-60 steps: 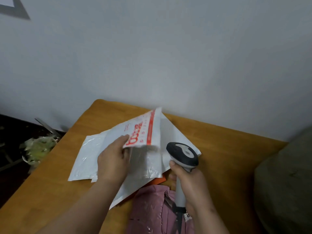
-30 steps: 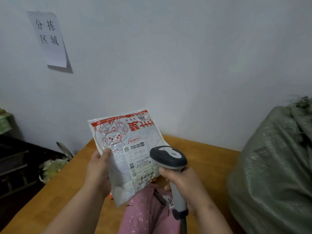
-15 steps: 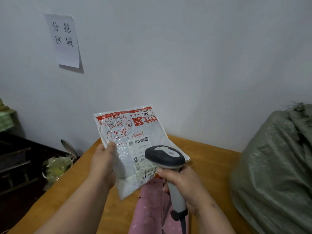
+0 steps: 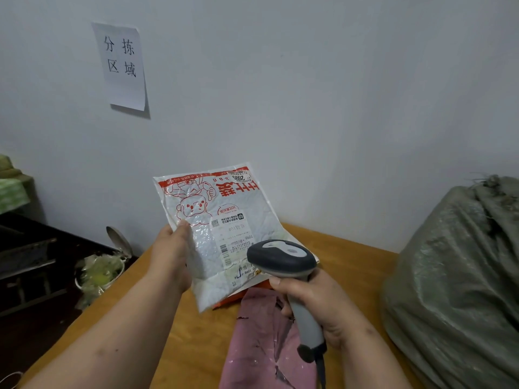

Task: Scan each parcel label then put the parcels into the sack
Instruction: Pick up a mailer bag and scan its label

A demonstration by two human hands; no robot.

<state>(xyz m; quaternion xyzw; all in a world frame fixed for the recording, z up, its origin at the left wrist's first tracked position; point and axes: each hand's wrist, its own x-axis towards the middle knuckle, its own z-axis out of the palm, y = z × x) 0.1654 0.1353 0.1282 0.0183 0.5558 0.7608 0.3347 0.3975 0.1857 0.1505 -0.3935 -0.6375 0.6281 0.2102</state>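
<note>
My left hand (image 4: 171, 256) holds a white parcel with red print (image 4: 216, 228) upright above the table, thumb on its left edge, its shipping label (image 4: 233, 242) facing me. My right hand (image 4: 317, 301) grips a grey and black barcode scanner (image 4: 282, 261) by the handle, its head just in front of the parcel's lower right corner. A pink parcel (image 4: 261, 343) lies on the wooden table (image 4: 196, 332) under the scanner. A grey-green woven sack (image 4: 455, 282) bulges at the right.
A paper sign (image 4: 122, 66) with characters hangs on the white wall. Left of the table stand a dark shelf (image 4: 31, 265) and a bin with a plastic liner (image 4: 99, 273). An orange edge (image 4: 224, 303) peeks out below the held parcel.
Two seconds ago my left hand was lifting the white parcel off the pile on the table. It now holds it upright with the label toward me, and the scanner sits close in front of it.
</note>
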